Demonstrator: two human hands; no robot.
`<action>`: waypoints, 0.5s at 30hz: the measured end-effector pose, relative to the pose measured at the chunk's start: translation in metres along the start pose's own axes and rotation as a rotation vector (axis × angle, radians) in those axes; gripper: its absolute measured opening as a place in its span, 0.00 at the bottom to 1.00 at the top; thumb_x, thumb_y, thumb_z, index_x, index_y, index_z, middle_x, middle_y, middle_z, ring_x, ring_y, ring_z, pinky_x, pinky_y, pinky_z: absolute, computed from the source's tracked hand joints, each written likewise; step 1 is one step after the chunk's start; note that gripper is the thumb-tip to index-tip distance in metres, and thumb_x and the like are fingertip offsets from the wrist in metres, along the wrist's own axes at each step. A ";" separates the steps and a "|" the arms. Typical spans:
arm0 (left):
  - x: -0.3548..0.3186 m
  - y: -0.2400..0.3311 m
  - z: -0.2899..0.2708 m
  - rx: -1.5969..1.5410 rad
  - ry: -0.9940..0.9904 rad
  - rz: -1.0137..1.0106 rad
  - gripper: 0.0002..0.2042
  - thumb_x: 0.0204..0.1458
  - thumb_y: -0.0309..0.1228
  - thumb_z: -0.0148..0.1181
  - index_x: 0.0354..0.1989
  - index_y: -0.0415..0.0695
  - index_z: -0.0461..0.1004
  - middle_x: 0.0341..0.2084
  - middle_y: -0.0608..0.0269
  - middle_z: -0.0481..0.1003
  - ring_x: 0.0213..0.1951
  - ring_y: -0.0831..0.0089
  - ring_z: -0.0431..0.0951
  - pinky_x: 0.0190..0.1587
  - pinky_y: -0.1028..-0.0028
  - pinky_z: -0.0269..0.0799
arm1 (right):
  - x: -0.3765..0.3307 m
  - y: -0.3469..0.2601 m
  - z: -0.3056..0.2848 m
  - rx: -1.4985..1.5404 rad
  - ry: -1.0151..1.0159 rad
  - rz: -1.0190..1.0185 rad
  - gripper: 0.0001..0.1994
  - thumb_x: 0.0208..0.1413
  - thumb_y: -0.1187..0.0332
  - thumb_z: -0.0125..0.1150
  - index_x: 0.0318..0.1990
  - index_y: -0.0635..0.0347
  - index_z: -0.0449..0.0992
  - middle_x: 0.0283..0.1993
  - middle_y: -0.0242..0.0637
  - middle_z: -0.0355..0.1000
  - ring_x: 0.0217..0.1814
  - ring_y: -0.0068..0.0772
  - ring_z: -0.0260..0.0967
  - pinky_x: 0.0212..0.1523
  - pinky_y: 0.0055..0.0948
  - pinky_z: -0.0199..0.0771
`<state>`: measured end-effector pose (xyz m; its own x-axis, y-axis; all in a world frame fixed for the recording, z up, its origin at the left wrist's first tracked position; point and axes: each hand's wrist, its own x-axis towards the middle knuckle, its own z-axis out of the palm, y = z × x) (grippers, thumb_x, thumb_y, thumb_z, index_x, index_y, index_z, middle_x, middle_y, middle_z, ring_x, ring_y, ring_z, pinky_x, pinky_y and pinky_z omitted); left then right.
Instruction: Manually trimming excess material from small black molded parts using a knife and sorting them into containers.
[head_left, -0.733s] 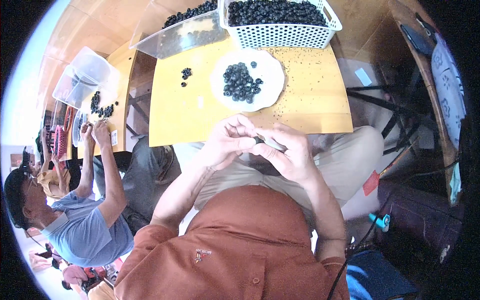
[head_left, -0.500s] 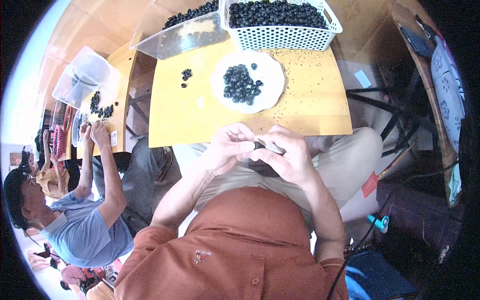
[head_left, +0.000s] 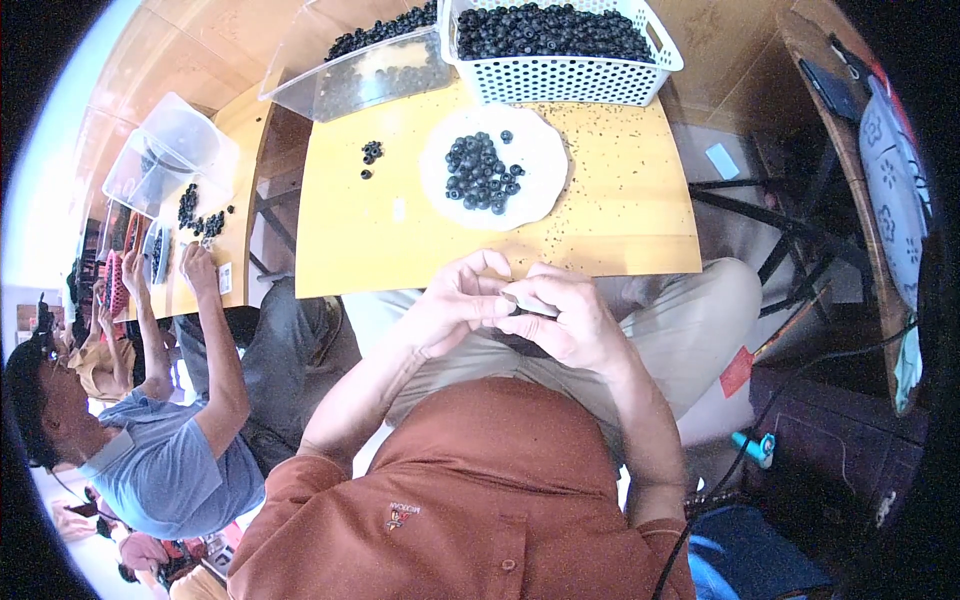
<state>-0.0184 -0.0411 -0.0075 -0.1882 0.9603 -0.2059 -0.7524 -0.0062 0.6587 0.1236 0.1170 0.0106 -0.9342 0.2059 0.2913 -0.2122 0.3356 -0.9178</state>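
Note:
In front of my body, just off the table's near edge, my hands meet at the fingertips. My left hand (head_left: 455, 308) pinches a small dark round bead (head_left: 514, 309) between thumb and fingers. Against that bead, my right hand (head_left: 575, 318) is closed around a slim pale tool whose kind is mostly hidden by the fingers. Beyond my hands lies a white scalloped plate (head_left: 545, 185) with a heap of dark round beads (head_left: 478, 172) on it. Several more dark beads (head_left: 371, 152) rest on the table left of the plate.
A white perforated basket (head_left: 560, 82) full of dark beads stands at the table's far edge, beside a clear plastic bin (head_left: 385, 85) also holding some. Dark crumbs litter the yellow table (head_left: 620, 230). At the left, a person in a blue shirt (head_left: 175, 465) works at another table.
My hands stay together, with the fingers of my right hand shifting slightly around the bead. The neighbouring person's hands have moved apart, one reaching left.

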 end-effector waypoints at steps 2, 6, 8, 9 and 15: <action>0.000 -0.001 0.000 0.003 0.011 -0.010 0.18 0.55 0.19 0.64 0.52 0.43 0.67 0.39 0.53 0.79 0.39 0.72 0.81 0.41 0.77 0.78 | -0.001 0.001 0.001 -0.024 -0.010 -0.006 0.11 0.51 0.67 0.72 0.36 0.63 0.79 0.25 0.35 0.64 0.28 0.34 0.65 0.31 0.32 0.65; 0.001 0.000 0.002 0.009 0.007 -0.026 0.17 0.55 0.20 0.65 0.50 0.44 0.68 0.38 0.55 0.79 0.37 0.74 0.80 0.38 0.79 0.76 | 0.000 0.001 0.000 -0.080 -0.002 -0.019 0.10 0.50 0.67 0.72 0.34 0.63 0.78 0.25 0.35 0.65 0.27 0.35 0.65 0.30 0.33 0.65; 0.001 0.002 0.004 0.008 0.013 -0.028 0.16 0.55 0.20 0.65 0.49 0.44 0.68 0.37 0.56 0.79 0.36 0.75 0.80 0.37 0.80 0.75 | -0.001 0.004 0.000 -0.054 -0.001 -0.027 0.11 0.50 0.67 0.72 0.37 0.63 0.79 0.26 0.35 0.67 0.27 0.34 0.65 0.30 0.33 0.65; 0.001 0.003 0.005 0.006 0.019 -0.030 0.15 0.55 0.20 0.65 0.48 0.45 0.69 0.36 0.57 0.79 0.36 0.75 0.80 0.36 0.81 0.74 | 0.000 0.003 0.000 -0.055 0.000 -0.028 0.11 0.50 0.67 0.72 0.37 0.63 0.79 0.26 0.35 0.67 0.27 0.34 0.65 0.30 0.33 0.65; 0.003 0.010 0.009 0.165 0.165 0.004 0.10 0.55 0.22 0.67 0.41 0.44 0.72 0.31 0.64 0.79 0.32 0.79 0.79 0.34 0.84 0.72 | -0.002 0.005 -0.007 0.014 0.069 0.009 0.18 0.51 0.67 0.73 0.49 0.61 0.79 0.29 0.33 0.71 0.28 0.27 0.68 0.32 0.29 0.69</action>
<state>-0.0210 -0.0362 0.0050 -0.3013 0.9019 -0.3095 -0.6407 0.0489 0.7662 0.1262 0.1253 0.0071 -0.9141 0.2723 0.3006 -0.2084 0.3206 -0.9240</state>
